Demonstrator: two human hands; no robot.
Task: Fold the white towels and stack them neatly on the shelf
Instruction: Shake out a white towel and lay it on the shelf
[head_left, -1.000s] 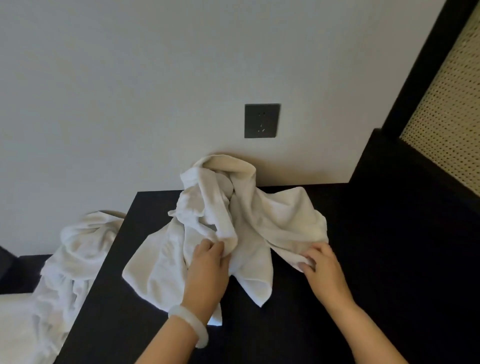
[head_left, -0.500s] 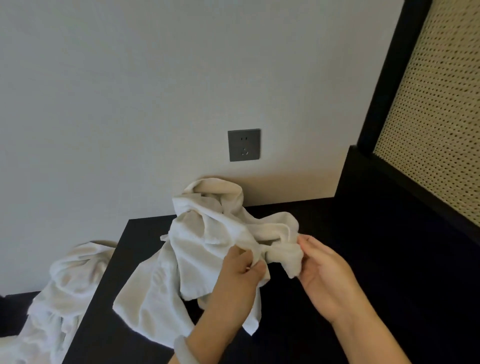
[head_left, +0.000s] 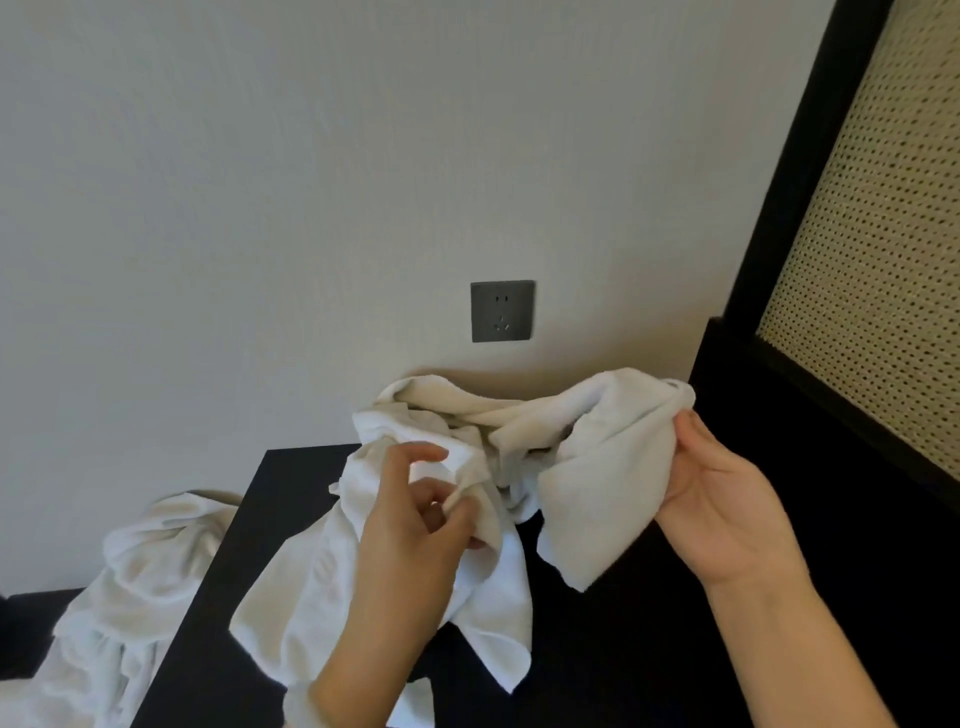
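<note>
A plain off-white wall (head_left: 260, 182) fills the upper part of the view, with a dark grey wall socket (head_left: 502, 310) set low on it. To the right stands a black-framed panel of pale woven cane (head_left: 878, 249), its black frame (head_left: 795, 171) running down to a dark ledge. Below the socket a black bench (head_left: 597, 649) reaches back to the wall.

A crumpled white towel (head_left: 441, 561) lies bunched on the bench, its back part piled up against the wall just under the socket and its near part spread loosely toward the front left edge. One end is lifted off the surface.

The left hand (head_left: 410, 551) is over the middle of the towel, thumb and fingers curled and pinching a fold of cloth between them; the forefinger is stretched out above the fold. The right hand (head_left: 722, 504) is raised at the right, palm turned toward the camera, closed on a gathered corner of the same towel with the thumb on the near side and the fingers behind the cloth. From that grip a flap hangs down to a point above the bench. Between the two hands the cloth sags in loose folds.

Off the bench's left edge, lower down, a second white towel (head_left: 130, 597) lies in a rumpled heap, apart from the first. What it rests on is partly dark, and I cannot tell more than that.
</note>
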